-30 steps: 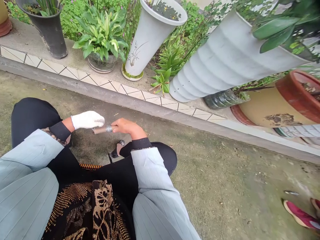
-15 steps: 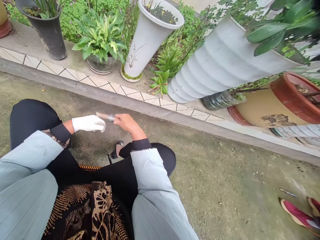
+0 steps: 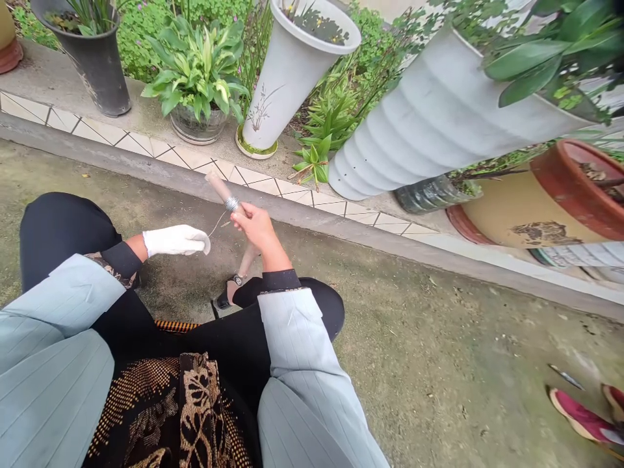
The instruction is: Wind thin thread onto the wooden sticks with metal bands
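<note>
My right hand [image 3: 254, 224], bare, is closed around a wooden stick [image 3: 218, 184] just below a coil of thin silvery wire [image 3: 231, 203] wound round it. The stick tilts up and to the left, and its lower end shows beneath my hand. From the coil a single strand of wire [image 3: 217, 224] runs down to my left hand [image 3: 178, 240], which wears a white glove. Its fingers are pressed together at the strand's end, to the left of the stick. The glove hides the exact grip.
Along a tiled ledge [image 3: 160, 151] ahead stand potted plants: a black pot [image 3: 104, 71], a tall white pot [image 3: 287, 78], a ribbed white pot [image 3: 429, 117] and a tan-and-red pot [image 3: 511, 201]. Red shoes [image 3: 578, 413] and a pen-like object [image 3: 565, 376] are on the ground at right.
My right hand has swung the stick from nearly level to tilted upward, moving slightly up and right. The wire strand between the hands now shows. The left hand has shifted slightly right.
</note>
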`<state>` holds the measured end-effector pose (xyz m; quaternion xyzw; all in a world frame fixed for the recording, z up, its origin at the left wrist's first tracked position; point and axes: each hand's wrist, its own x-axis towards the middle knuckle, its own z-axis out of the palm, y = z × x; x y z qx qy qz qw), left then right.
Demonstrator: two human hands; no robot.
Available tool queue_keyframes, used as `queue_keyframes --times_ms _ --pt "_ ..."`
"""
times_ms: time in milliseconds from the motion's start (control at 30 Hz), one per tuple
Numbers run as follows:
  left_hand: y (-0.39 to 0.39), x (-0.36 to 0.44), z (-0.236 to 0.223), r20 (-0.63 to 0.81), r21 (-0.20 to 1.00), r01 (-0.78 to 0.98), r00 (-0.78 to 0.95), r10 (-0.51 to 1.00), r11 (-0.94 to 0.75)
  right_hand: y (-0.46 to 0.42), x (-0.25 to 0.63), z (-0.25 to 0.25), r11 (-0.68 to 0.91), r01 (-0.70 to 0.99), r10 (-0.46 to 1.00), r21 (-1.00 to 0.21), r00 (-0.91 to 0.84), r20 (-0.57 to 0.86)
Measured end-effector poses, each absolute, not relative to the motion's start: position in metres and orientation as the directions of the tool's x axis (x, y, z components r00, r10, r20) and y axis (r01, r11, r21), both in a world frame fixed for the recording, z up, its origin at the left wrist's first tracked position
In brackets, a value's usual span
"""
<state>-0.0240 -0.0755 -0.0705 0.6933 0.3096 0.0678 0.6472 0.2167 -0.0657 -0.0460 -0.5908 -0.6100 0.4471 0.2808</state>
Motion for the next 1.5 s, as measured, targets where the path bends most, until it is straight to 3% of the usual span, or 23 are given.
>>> queue_keyframes --times_ms 100,167,233,300,333,433,533,600,700,767,867,933,1000,1067,1100,1167,1300,1400,1500 --pt "-0.076 -0.025 -0.056 -0.327 0.909 0.412 0.795 0.512 -0.060 -0.067 0.219 -0.050 0.049 0.816 0.941 -0.576 -0.231 -0.247" --pt "-0.073 -0.028 -0.049 -0.305 0.887 0.449 0.750 0.587 -0.113 -0.070 0.220 -0.050 0.174 0.839 0.809 -0.515 -0.420 -0.412" --pt "-0.069 -0.032 -0.047 -0.283 0.871 0.473 0.700 0.656 -0.129 -0.073 0.221 -0.047 0.218 0.743 0.579 -0.633 -0.620 -0.529" --pt "-0.066 -0.034 -0.050 -0.288 0.881 0.465 0.675 0.680 -0.088 -0.076 0.221 -0.042 0.131 0.587 0.421 -0.799 -0.763 -0.492" --pt "-0.065 -0.035 -0.053 -0.289 0.895 0.443 0.670 0.684 -0.057 -0.078 0.220 -0.040 0.057 0.495 0.415 -0.867 -0.801 -0.431" --pt "-0.067 -0.033 -0.063 -0.239 0.941 0.338 0.660 0.712 0.003 -0.078 0.218 -0.035 -0.141 0.187 0.648 -0.972 -0.725 -0.233" --pt "-0.070 -0.028 -0.066 -0.244 0.950 0.312 0.682 0.690 0.027 -0.073 0.216 -0.042 -0.186 -0.024 0.892 -0.982 -0.423 -0.159" --pt "-0.073 -0.025 -0.062 -0.294 0.936 0.352 0.739 0.606 0.024 -0.067 0.216 -0.049 -0.192 0.042 0.954 -0.980 -0.228 -0.197" --pt "-0.076 -0.024 -0.053 -0.354 0.910 0.414 0.783 0.512 -0.005 -0.063 0.217 -0.057 -0.182 0.453 0.965 -0.873 -0.088 -0.247" --pt "-0.077 -0.026 -0.048 -0.380 0.893 0.450 0.771 0.511 -0.015 -0.064 0.217 -0.057 -0.093 0.718 0.957 -0.689 -0.126 -0.261" --pt "-0.077 -0.027 -0.046 -0.380 0.885 0.466 0.746 0.547 -0.020 -0.070 0.215 -0.053 0.106 0.870 0.881 -0.482 -0.306 -0.360" --pt "-0.076 -0.028 -0.047 -0.371 0.892 0.452 0.735 0.568 -0.003 -0.073 0.215 -0.051 0.206 0.844 0.740 -0.495 -0.466 -0.486" --pt "-0.075 -0.029 -0.050 -0.356 0.905 0.425 0.726 0.588 0.023 -0.075 0.216 -0.048 0.226 0.752 0.525 -0.620 -0.630 -0.573" --pt "-0.072 -0.030 -0.054 -0.327 0.918 0.395 0.712 0.621 0.030 -0.076 0.218 -0.044 0.133 0.613 0.386 -0.779 -0.756 -0.529" --pt "-0.071 -0.031 -0.057 -0.306 0.925 0.378 0.699 0.647 0.029 -0.077 0.219 -0.042 0.063 0.533 0.391 -0.844 -0.791 -0.471" --pt "-0.070 -0.030 -0.064 -0.269 0.938 0.346 0.663 0.699 0.033 -0.077 0.221 -0.038 -0.072 0.364 0.536 -0.929 -0.771 -0.343" --pt "-0.073 -0.025 -0.072 -0.299 0.939 0.337 0.688 0.661 0.075 -0.071 0.223 -0.041 -0.170 0.108 0.881 -0.980 -0.428 -0.200" --pt "-0.077 -0.021 -0.072 -0.318 0.937 0.346 0.769 0.555 0.057 -0.066 0.222 -0.049 -0.188 0.299 0.941 -0.936 -0.217 -0.259" --pt "-0.078 -0.021 -0.070 -0.327 0.924 0.382 0.790 0.518 0.000 -0.068 0.220 -0.052 -0.078 0.685 0.922 -0.724 -0.226 -0.313"
